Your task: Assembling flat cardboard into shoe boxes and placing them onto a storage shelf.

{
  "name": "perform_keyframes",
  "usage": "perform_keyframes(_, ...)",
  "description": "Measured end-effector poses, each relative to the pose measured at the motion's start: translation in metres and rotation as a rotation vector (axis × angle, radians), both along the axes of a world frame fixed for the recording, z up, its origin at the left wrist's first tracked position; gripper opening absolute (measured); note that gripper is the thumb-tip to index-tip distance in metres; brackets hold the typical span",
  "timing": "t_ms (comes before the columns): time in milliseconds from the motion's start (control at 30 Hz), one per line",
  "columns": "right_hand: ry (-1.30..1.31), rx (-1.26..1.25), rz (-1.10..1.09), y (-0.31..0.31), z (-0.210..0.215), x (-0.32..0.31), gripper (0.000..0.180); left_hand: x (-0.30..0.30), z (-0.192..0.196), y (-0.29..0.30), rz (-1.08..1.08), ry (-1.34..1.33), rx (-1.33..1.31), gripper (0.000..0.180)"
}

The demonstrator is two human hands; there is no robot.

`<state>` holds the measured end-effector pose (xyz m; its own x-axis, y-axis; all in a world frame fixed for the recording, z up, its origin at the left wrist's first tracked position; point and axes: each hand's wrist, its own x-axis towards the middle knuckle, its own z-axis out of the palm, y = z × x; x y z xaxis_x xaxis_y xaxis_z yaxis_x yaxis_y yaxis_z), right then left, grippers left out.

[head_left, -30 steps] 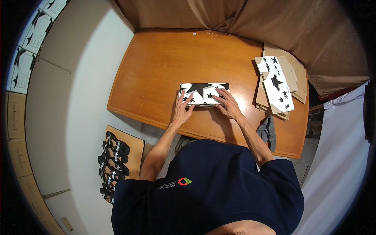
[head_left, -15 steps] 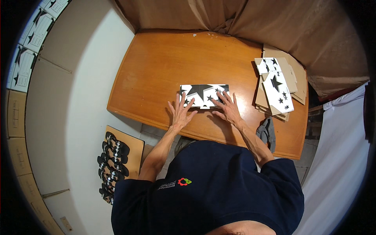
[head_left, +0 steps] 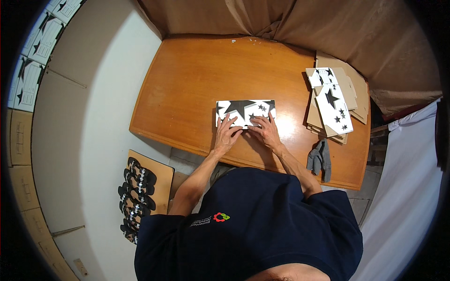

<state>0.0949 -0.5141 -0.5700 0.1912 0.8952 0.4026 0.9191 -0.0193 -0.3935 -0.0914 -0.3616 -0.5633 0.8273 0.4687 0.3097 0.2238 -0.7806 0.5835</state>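
Note:
A flat white cardboard box point(head_left: 241, 110) printed with black stars lies on the wooden table in front of me, its lid down. My left hand point(head_left: 226, 134) grips its near left part, fingers bent over the top and thumb at the front edge. On the near right, my right hand point(head_left: 267, 133) holds the box the same way. Both thumbs come close together by the small tab at the middle of the front edge. The fingertips rest on the lid, and the front wall is mostly hidden.
On the table's right lies a stack of flat cardboard blanks point(head_left: 357, 96), topped by a star-printed sheet point(head_left: 335, 105). A grey cloth point(head_left: 319, 159) lies nearer me. Black sandals with shiny trim point(head_left: 137, 196) sit on a board at lower left. Boxes point(head_left: 29, 84) line the far left.
Both hands have drawn in toward the box's front middle. Their spread fingers have bent, and the thumbs have come together at the front edge. The box has hardly moved.

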Motion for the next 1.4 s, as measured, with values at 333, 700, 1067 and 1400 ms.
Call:
perform_keyframes(333,0.023,-0.003,0.013,0.001,0.002,-0.002,0.021,-0.001,-0.001,0.0,0.022,-0.033,0.001,0.009)
perform_keyframes(700,-0.081,0.084,-0.094,0.01,0.0,-0.002,0.021,0.011,0.009,-0.008,0.046,-0.001,0.144,0.029)
perform_keyframes(1067,0.007,0.159,-0.461,-0.038,0.025,0.065,0.023,-0.017,0.0,0.062,0.289,0.154,0.334,0.027)
perform_keyframes(1400,0.15,-0.433,-1.197,-0.141,0.024,0.181,0.093,-0.017,0.008,0.16,0.92,0.379,-0.281,0.088)
